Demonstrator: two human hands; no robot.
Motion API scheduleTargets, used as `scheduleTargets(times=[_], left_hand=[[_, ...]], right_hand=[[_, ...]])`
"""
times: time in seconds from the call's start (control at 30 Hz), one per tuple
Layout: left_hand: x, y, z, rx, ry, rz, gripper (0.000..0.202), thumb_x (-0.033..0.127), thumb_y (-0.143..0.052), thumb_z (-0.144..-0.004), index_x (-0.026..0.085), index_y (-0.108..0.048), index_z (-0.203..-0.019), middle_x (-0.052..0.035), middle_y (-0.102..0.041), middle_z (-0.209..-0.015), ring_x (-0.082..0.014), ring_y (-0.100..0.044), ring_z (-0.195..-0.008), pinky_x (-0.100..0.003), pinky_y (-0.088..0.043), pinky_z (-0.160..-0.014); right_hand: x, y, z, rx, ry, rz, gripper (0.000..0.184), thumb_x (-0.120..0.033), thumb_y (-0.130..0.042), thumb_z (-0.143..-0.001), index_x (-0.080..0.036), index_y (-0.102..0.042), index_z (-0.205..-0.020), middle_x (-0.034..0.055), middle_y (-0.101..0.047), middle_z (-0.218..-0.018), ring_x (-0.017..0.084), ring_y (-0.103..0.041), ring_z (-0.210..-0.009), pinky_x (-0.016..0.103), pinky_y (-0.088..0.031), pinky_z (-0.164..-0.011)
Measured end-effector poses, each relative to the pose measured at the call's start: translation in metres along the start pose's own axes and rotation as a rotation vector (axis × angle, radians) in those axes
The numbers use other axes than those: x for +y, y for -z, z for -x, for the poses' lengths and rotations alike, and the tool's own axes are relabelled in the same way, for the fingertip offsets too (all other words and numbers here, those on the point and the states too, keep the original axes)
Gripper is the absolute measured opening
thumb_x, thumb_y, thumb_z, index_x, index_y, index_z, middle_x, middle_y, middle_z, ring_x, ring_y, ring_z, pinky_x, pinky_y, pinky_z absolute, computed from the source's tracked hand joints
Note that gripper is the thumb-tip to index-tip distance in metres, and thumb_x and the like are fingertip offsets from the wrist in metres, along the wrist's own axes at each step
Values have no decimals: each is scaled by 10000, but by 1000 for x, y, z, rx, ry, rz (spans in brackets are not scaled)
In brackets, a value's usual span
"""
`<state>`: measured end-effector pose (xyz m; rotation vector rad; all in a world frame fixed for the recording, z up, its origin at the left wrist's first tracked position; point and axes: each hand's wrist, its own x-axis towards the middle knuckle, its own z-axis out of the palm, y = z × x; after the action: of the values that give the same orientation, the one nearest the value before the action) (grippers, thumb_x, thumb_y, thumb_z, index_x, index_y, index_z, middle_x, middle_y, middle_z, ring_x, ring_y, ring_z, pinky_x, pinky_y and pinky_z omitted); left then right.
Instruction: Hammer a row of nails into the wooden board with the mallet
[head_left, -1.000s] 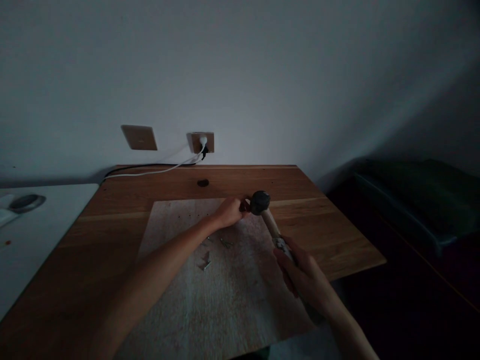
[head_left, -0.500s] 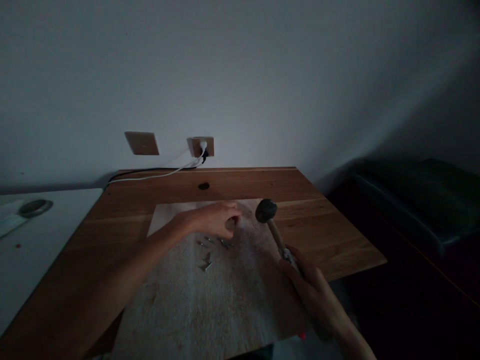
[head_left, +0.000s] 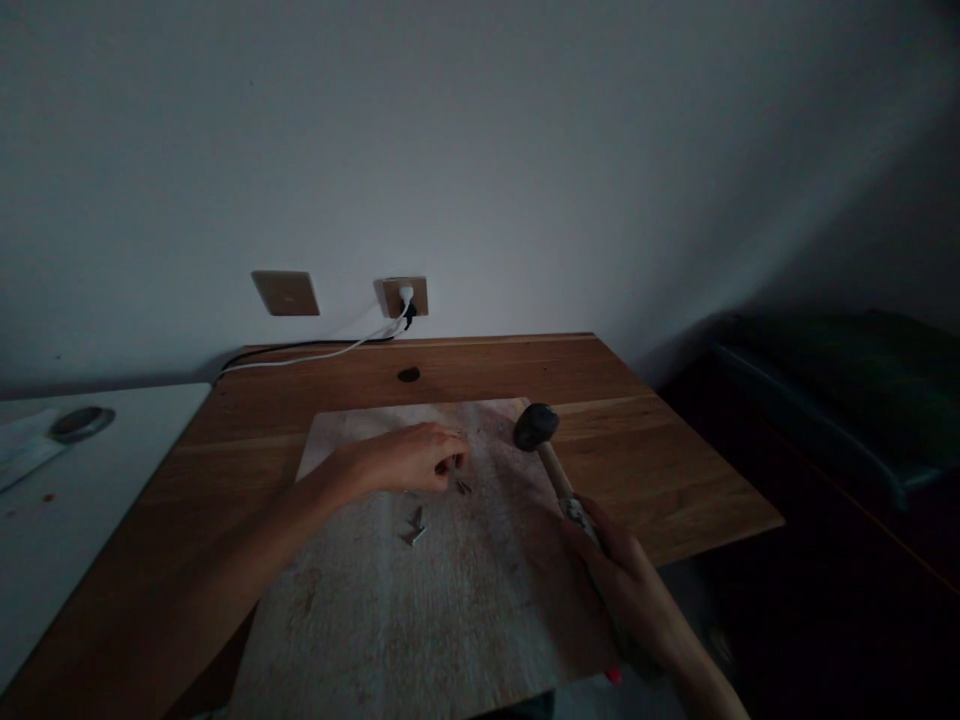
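My right hand (head_left: 626, 568) grips the handle of a mallet (head_left: 537, 428) with a dark head and a pale wooden shaft; the head is raised at the right side of a worn, pale board (head_left: 427, 620). Over the board's upper middle, my left hand (head_left: 420, 457) has its fingers curled in and close together. Whatever those fingers may pinch is hidden. Small silver screws or nails (head_left: 416, 534) lie on the board in front of that hand, and others (head_left: 463, 487) are right by its fingertips. Part of that group is covered by the hand.
Under the board is a brown wooden desk (head_left: 645, 440) against the wall. Plugs and cables run from a wall socket (head_left: 406, 297). On the left, a white table (head_left: 67, 540) holds a roll of tape (head_left: 82, 424). A dark cushioned item (head_left: 840, 400) stands at right.
My left hand has moved slightly left and down, now covering some of the small silver pieces. The mallet in my right hand stays raised in nearly the same place.
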<state>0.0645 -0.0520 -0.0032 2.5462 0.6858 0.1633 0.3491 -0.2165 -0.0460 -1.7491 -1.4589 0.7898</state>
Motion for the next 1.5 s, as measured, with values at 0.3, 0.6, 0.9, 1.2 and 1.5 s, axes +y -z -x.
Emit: scheduleTargets(times=[0.3, 0.6, 0.9, 1.2, 1.5], left_hand=[[-43, -9, -60, 228, -57, -47, 237, 1, -640, -843, 170, -792, -913, -51, -684, -903, -172, -665, -860, -272, -485, -799], [-34, -10, -64, 191, -93, -159, 273, -22, -595, -859, 171, -782, -909, -64, -735, -941, -178, -705, -914, -271, -509, -850], [-23, -19, -69, 280, 12, 15, 279, 6, -598, -851, 165, -741, -1031, -68, -766, -928, -190, -714, -860, -295, -511, -804], [-32, -42, -59, 540, 100, 223, 123, 24, -726, -816, 143, -726, -846, -33, -653, -955, -145, -637, -849, -256, -490, -783], [-36, -48, -59, 557, 108, 203, 133, 57, -711, -859, 166, -783, -882, -54, -739, -914, -191, -691, -913, -309, -516, -854]], right_hand=[[5, -2, 0, -32, -64, -66, 691, -687, -562, -927, -153, -683, -1349, 108, -800, -1052, 319, -734, -1094, 361, -569, -931], [4, -1, -1, -68, -68, -63, 711, -683, -543, -925, -135, -658, -1363, 112, -795, -1030, 315, -736, -1062, 354, -556, -928], [-2, 0, 2, -57, -74, -52, 661, -655, -550, -953, -145, -681, -1352, 42, -731, -726, 266, -742, -784, 304, -587, -683], [-3, 0, 1, -48, -44, -49, 655, -667, -560, -940, -153, -690, -1325, 82, -776, -915, 280, -739, -943, 320, -584, -823], [-2, 2, 2, -45, -31, -64, 616, -658, -588, -946, -183, -696, -1325, 94, -781, -1052, 297, -725, -1051, 354, -568, -914]])
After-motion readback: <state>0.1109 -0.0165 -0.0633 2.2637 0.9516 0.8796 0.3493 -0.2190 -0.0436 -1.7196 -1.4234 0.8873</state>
